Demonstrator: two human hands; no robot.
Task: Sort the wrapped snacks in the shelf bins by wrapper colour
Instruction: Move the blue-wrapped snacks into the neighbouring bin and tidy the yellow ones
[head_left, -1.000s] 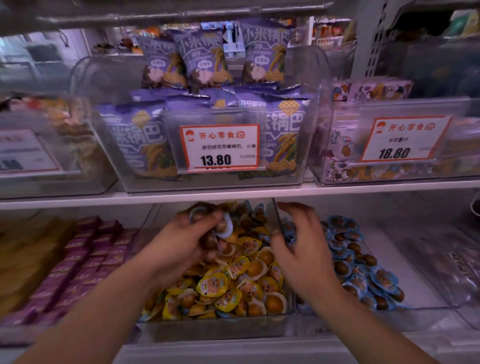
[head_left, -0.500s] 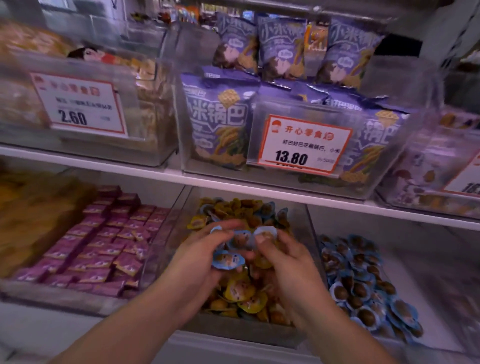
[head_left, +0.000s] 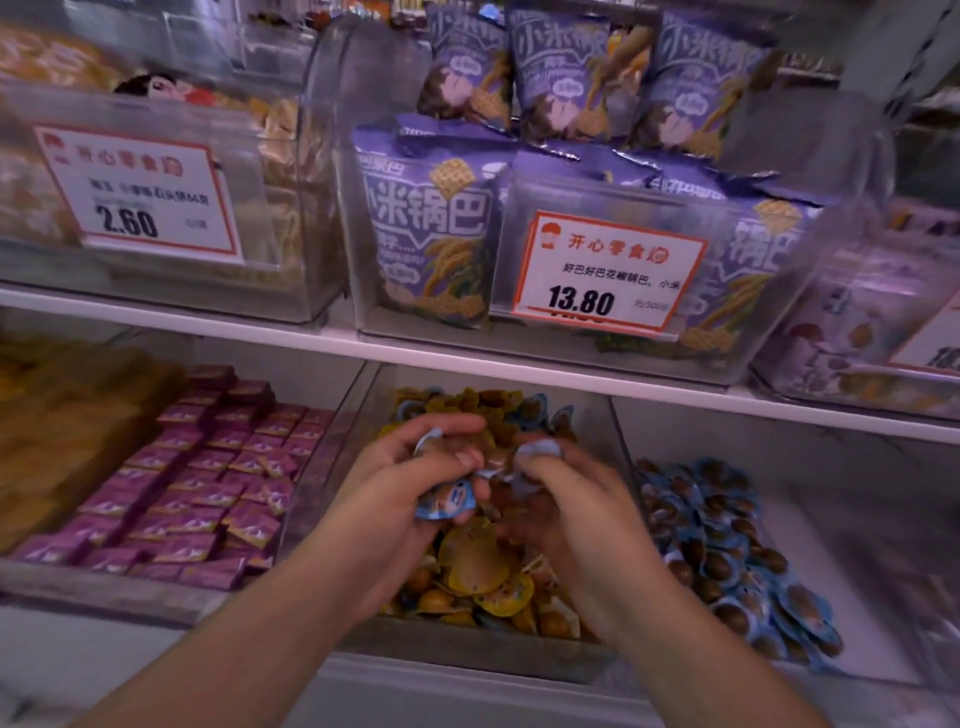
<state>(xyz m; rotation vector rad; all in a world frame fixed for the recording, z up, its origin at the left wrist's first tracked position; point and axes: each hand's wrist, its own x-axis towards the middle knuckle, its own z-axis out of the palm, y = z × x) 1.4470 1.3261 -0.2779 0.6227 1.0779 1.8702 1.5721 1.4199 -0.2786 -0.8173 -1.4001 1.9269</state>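
Both forearms come in low from the bottom of the frame and meet over the clear plastic middle bin (head_left: 597, 654) on the lower shelf, the one heaped with yellow-wrapped round snack cups (head_left: 475, 569).

The left hand (head_left: 400, 483) has its fingers curled around a small bunch of blue-wrapped snack cups (head_left: 444, 501), one poking out under the thumb. The right hand (head_left: 566, 499) is knuckles-up right next to it, fingertips pinching another blue wrapper (head_left: 540, 448). The hands are almost touching, and it's blurry where they meet, so I can't tell exactly how many pieces each one holds.

My take on doing this bit well: they're fishing blue strays out of the yellow pile, so collecting a handful before moving makes sense. Keep the grip snug but don't crush the cups, and scan the back of the bin, since a few blue ones (head_left: 535, 410) are sitting up there among the yellow.

The obvious home is the clear bin on the right (head_left: 872, 670), which holds only blue-wrapped cups (head_left: 727, 551). The left bin of purple square packets (head_left: 208, 483) looks uniform already. Up top, purple snack bags (head_left: 431, 234) with a 13.80 price tag (head_left: 608, 270).
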